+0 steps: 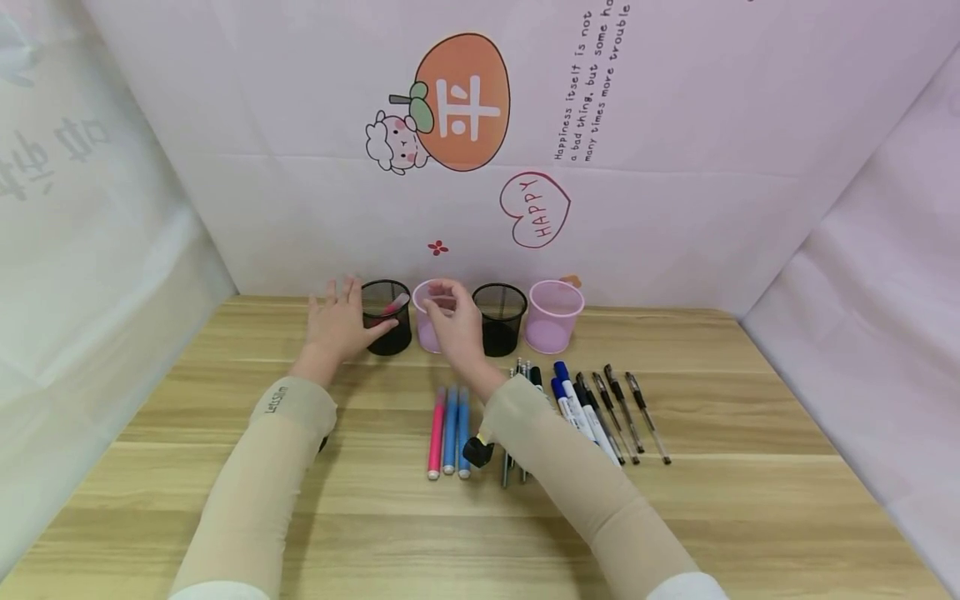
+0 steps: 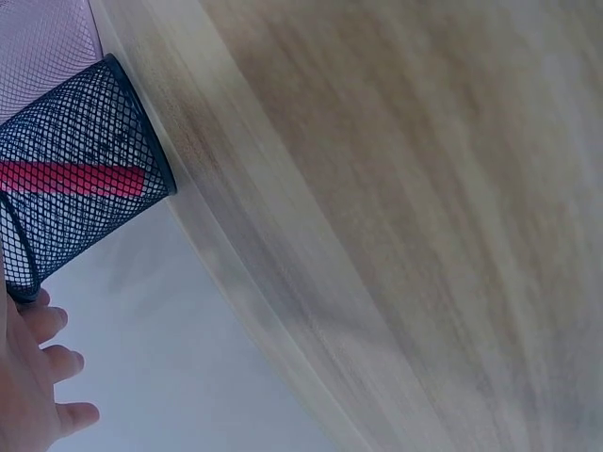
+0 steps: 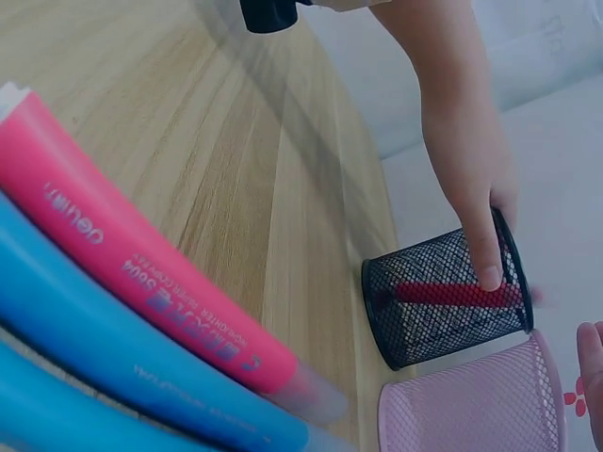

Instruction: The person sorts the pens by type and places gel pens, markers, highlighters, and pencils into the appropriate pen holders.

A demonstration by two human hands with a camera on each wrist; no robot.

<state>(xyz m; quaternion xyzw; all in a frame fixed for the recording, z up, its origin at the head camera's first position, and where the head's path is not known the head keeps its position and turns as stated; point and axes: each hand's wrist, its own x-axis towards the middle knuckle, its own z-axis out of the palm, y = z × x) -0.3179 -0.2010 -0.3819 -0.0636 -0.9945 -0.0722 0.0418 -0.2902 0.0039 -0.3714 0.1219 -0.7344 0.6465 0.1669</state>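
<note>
Four mesh cups stood in a row at the back of the wooden table (image 1: 750, 467), with both hands at the left two.

The left hand (image 1: 339, 323) rested spread against the black mesh cup (image 1: 387, 317), thumb on its side; a pink marker (image 1: 395, 304) leaned inside. The right hand (image 1: 453, 321) hovered at the pink mesh cup (image 1: 424, 321), fingers loosely curled and empty, hiding its contents. The second black cup (image 1: 499, 318) and second pink cup (image 1: 555, 315) showed nothing inside. Loose markers (image 1: 450, 429) and pens (image 1: 622, 408) lay in front, partly behind the right sleeve. Pale printed sheets walled the table.
</note>
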